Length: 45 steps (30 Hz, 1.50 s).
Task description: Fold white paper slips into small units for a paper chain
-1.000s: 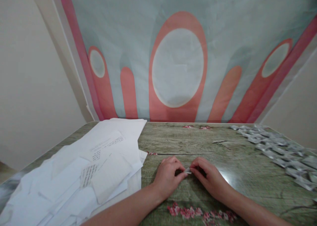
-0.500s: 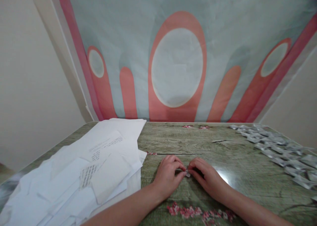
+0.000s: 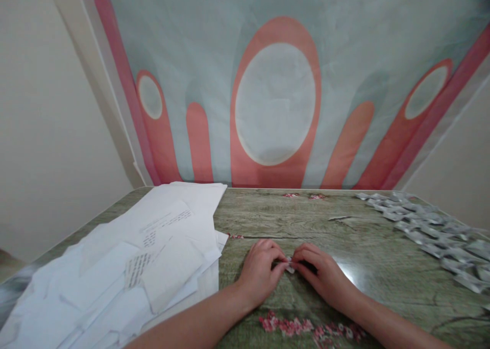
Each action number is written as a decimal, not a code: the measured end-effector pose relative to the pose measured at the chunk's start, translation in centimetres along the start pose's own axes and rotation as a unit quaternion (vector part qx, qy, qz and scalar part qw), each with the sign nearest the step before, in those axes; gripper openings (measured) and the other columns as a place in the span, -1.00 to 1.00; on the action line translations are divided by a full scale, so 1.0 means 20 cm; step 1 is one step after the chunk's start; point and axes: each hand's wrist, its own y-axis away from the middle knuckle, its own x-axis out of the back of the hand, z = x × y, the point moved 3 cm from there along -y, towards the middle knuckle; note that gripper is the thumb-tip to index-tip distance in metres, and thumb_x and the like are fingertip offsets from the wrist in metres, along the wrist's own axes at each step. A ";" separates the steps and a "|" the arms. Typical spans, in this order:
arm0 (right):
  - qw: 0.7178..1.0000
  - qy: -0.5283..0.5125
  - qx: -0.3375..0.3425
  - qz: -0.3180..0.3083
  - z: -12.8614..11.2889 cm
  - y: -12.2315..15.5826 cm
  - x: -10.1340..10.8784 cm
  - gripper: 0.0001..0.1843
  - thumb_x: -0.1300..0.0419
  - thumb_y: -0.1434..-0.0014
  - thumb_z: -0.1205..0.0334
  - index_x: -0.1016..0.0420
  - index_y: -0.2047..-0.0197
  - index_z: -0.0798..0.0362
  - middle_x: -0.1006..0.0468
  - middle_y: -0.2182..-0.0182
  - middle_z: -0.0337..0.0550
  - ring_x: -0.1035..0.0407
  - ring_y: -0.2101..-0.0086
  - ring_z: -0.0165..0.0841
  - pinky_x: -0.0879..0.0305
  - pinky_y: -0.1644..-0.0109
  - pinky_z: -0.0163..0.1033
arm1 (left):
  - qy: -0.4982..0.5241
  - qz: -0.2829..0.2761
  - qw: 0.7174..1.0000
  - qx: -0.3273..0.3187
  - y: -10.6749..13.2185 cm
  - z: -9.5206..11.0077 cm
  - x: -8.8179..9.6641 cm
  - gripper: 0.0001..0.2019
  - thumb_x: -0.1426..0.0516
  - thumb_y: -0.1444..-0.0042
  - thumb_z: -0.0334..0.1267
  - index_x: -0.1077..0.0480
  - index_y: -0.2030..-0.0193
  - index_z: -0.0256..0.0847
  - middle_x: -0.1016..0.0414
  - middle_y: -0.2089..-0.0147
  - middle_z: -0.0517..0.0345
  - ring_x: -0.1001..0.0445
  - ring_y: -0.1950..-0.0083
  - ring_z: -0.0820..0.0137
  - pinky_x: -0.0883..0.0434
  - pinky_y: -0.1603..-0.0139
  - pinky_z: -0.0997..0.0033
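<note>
Between my two hands is a small whitish folded piece (image 3: 290, 266), mostly covered by my fingertips; whether it is paper or plastic I cannot make out. My left hand (image 3: 262, 267) pinches its left side between thumb and fingers. From the other side, my right hand (image 3: 321, 272) grips it the same way. Both hands rest low over the wood-patterned tabletop (image 3: 275, 216), fingertips almost meeting.
A loose, overlapping heap of white paper sheets (image 3: 179, 267), some printed, covers the table's left side. Rows of small twisted grey-white pieces (image 3: 429, 226) lie along the right. A patterned sheet (image 3: 275, 104) hangs behind the table's far edge.
Both hands keep their pinch in almost the same place. A little more of the small whitish piece shows between the fingertips. The view has shifted very slightly.
</note>
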 end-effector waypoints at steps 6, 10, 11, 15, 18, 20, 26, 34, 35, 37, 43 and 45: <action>0.998 -0.060 -0.023 0.025 0.02 0.00 0.01 -0.87 -0.08 -0.22 0.24 -0.38 0.36 0.02 -0.40 0.39 -0.20 -0.32 0.33 -0.33 -0.25 0.23 -0.25 | 0.026 0.012 0.999 0.015 -0.01 -0.01 0.01 -0.97 -0.17 -0.08 -0.36 -0.43 0.36 -0.19 -0.40 0.27 0.15 -0.33 0.13 0.33 -0.23 0.09 0.37; 0.997 -0.070 -0.031 0.031 0.03 0.00 0.02 -0.86 -0.07 -0.23 0.23 -0.37 0.36 0.03 -0.39 0.41 -0.21 -0.30 0.36 -0.34 -0.23 0.27 -0.26 | 0.046 0.016 0.999 0.019 -0.02 -0.01 0.01 -0.97 -0.16 -0.08 -0.37 -0.42 0.37 -0.21 -0.40 0.28 0.14 -0.34 0.13 0.33 -0.23 0.08 0.38; 0.996 -0.070 -0.033 0.033 0.03 0.00 0.02 -0.86 -0.06 -0.23 0.23 -0.37 0.36 0.03 -0.38 0.42 -0.21 -0.29 0.37 -0.35 -0.23 0.28 -0.26 | 0.048 0.016 0.999 0.020 -0.02 -0.01 0.01 -0.97 -0.16 -0.08 -0.37 -0.42 0.37 -0.21 -0.40 0.28 0.14 -0.34 0.13 0.33 -0.23 0.08 0.38; 0.996 -0.071 -0.034 0.039 0.02 0.00 0.02 -0.86 -0.05 -0.24 0.24 -0.35 0.35 0.03 -0.36 0.42 -0.22 -0.27 0.38 -0.36 -0.21 0.29 -0.27 | 0.060 0.025 0.998 0.021 -0.02 -0.01 0.02 -0.97 -0.16 -0.08 -0.37 -0.41 0.38 -0.22 -0.40 0.29 0.14 -0.34 0.14 0.33 -0.24 0.08 0.38; 0.996 -0.073 -0.033 0.036 0.02 0.00 0.02 -0.85 -0.03 -0.25 0.23 -0.34 0.35 0.03 -0.35 0.42 -0.22 -0.26 0.39 -0.36 -0.20 0.30 -0.27 | 0.076 0.037 0.996 0.017 -0.02 -0.02 0.02 -0.97 -0.16 -0.08 -0.38 -0.40 0.38 -0.22 -0.40 0.29 0.15 -0.35 0.15 0.35 -0.24 0.08 0.39; 0.996 -0.075 -0.030 0.032 0.02 0.00 0.02 -0.85 -0.02 -0.25 0.23 -0.33 0.34 0.02 -0.34 0.42 -0.22 -0.25 0.39 -0.36 -0.19 0.30 -0.27 | 0.084 0.044 0.995 0.011 -0.02 -0.02 0.02 -0.96 -0.15 -0.09 -0.38 -0.39 0.38 -0.23 -0.40 0.29 0.15 -0.35 0.15 0.35 -0.24 0.08 0.40; 0.996 -0.073 -0.027 0.034 0.02 0.00 0.02 -0.86 -0.02 -0.25 0.23 -0.33 0.33 0.02 -0.35 0.41 -0.21 -0.26 0.37 -0.35 -0.20 0.28 -0.26 | 0.104 0.057 0.993 0.007 -0.02 -0.01 0.03 -0.95 -0.14 -0.10 -0.38 -0.38 0.39 -0.24 -0.38 0.30 0.14 -0.35 0.17 0.36 -0.24 0.09 0.40; 0.996 -0.073 -0.026 0.050 0.01 0.00 0.03 -0.86 0.00 -0.26 0.23 -0.30 0.33 0.01 -0.35 0.41 -0.21 -0.25 0.38 -0.35 -0.20 0.29 -0.26 | 0.144 0.085 0.986 0.016 -0.03 -0.03 0.04 -0.92 -0.10 -0.15 -0.33 -0.37 0.35 -0.24 -0.36 0.27 0.13 -0.34 0.18 0.38 -0.26 0.16 0.43; 0.996 -0.074 -0.024 0.054 0.01 0.00 0.03 -0.86 0.01 -0.26 0.23 -0.30 0.33 0.01 -0.34 0.41 -0.21 -0.25 0.38 -0.35 -0.20 0.30 -0.27 | 0.148 0.090 0.985 0.015 -0.02 -0.03 0.03 -0.92 -0.09 -0.16 -0.32 -0.36 0.34 -0.24 -0.35 0.26 0.13 -0.34 0.17 0.38 -0.26 0.16 0.43; 0.995 -0.076 -0.018 0.062 0.01 0.00 0.04 -0.85 0.02 -0.27 0.23 -0.28 0.34 0.01 -0.33 0.41 -0.21 -0.24 0.38 -0.35 -0.19 0.30 -0.27 | 0.160 0.097 0.982 0.018 -0.02 -0.04 0.03 -0.91 -0.07 -0.18 -0.31 -0.34 0.33 -0.24 -0.34 0.26 0.13 -0.34 0.18 0.38 -0.26 0.16 0.43; 0.993 -0.081 -0.011 0.088 -0.01 0.00 0.05 -0.82 0.05 -0.28 0.23 -0.23 0.37 0.00 -0.31 0.42 -0.21 -0.23 0.38 -0.35 -0.18 0.30 -0.27 | 0.250 0.072 0.964 0.057 -0.02 -0.05 -0.01 -0.85 0.03 -0.26 -0.23 -0.26 0.26 -0.24 -0.36 0.33 0.15 -0.38 0.26 0.39 -0.29 0.20 0.41; 0.991 -0.085 -0.008 0.099 -0.01 0.00 0.05 -0.82 0.06 -0.29 0.23 -0.22 0.37 0.00 -0.30 0.42 -0.21 -0.22 0.39 -0.35 -0.18 0.30 -0.27 | 0.277 0.071 0.957 0.058 -0.02 -0.04 -0.02 -0.85 0.03 -0.26 -0.22 -0.24 0.27 -0.24 -0.35 0.33 0.16 -0.39 0.26 0.39 -0.30 0.19 0.41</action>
